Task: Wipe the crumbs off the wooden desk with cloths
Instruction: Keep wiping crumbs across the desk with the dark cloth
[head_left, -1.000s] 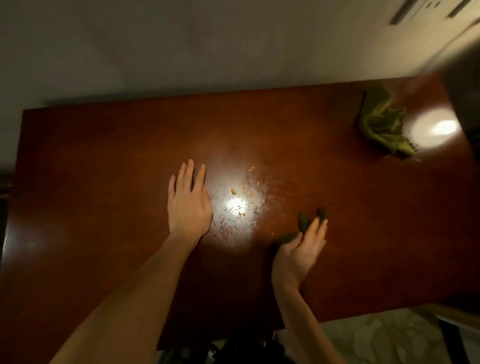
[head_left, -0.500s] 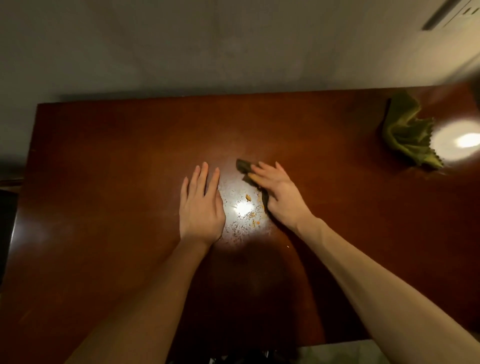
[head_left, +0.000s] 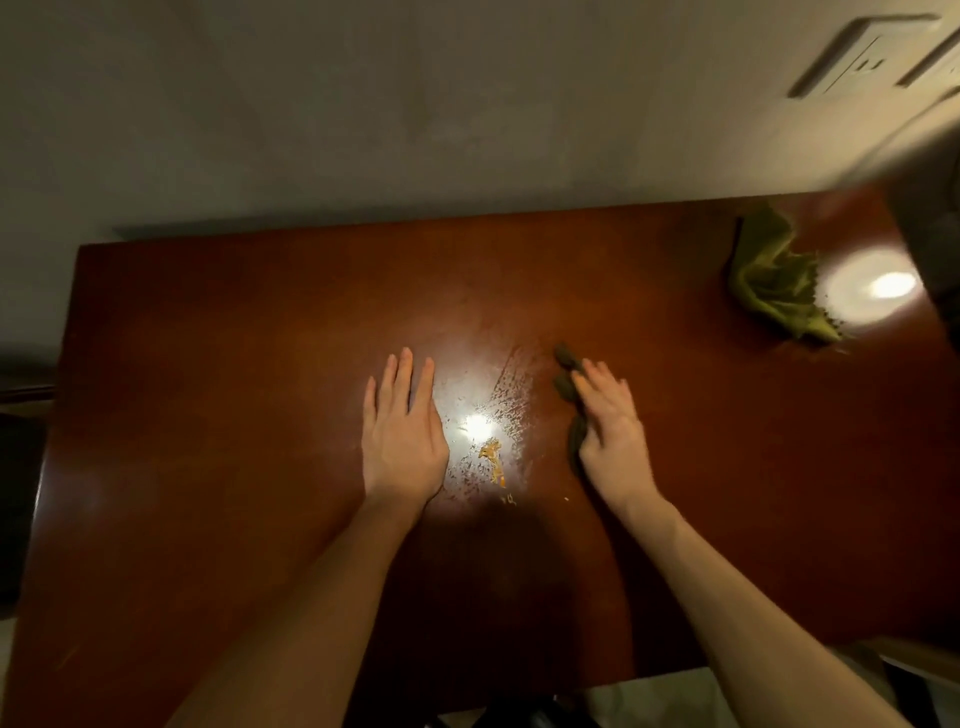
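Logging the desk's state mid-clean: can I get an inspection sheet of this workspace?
Surface: wooden desk, glossy, smeared at the middle.
Job's things: crumbs in a small pile between the hands; dark cloth under the right hand; green cloth crumpled at the far right.
Clutter: blurred dark shape at the right edge.
Grips: left hand flat on the desk; right hand presses the dark cloth.
Cables: nothing seen.
Surroundings: plain wall, wall socket.

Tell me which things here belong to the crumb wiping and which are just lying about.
Job: wooden desk, crumbs, dark cloth pressed under the right hand, left hand flat on the desk, crumpled green cloth.
Lying about: wall socket, blurred dark object at the desk's right edge.
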